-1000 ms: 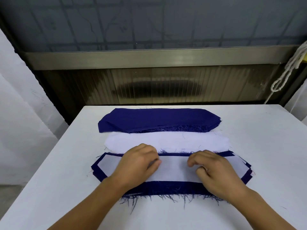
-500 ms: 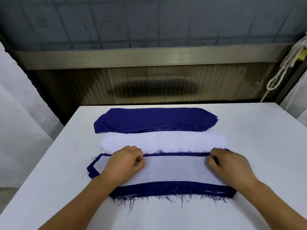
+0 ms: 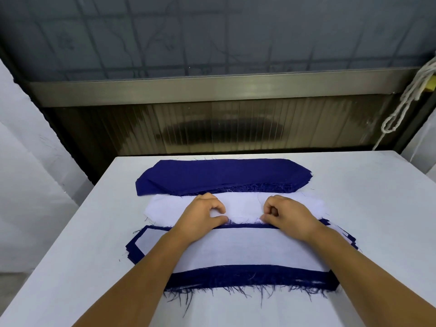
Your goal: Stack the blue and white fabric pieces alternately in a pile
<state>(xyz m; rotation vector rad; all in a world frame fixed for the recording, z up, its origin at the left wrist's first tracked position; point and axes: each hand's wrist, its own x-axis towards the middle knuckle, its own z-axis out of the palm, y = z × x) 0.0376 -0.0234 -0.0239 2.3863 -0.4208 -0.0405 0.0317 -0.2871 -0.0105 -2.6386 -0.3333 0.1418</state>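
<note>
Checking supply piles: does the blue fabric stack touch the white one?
Touching. Head view: the blue fabric stack has its frayed near edge lying over the far edge of the white stack, no table between.

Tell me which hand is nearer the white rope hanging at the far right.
Right. The right hand rests on the white fabric stack on the rope's side; the left hand lies farther left.

White table point(image 3: 368, 208) fills the foreground; just behind its far edge runs ribbed translucent panelling point(image 3: 226, 128), a metal rail point(image 3: 212, 87) above that, knotted white rope point(image 3: 405, 100) dangling beyond the table's right corner.
</note>
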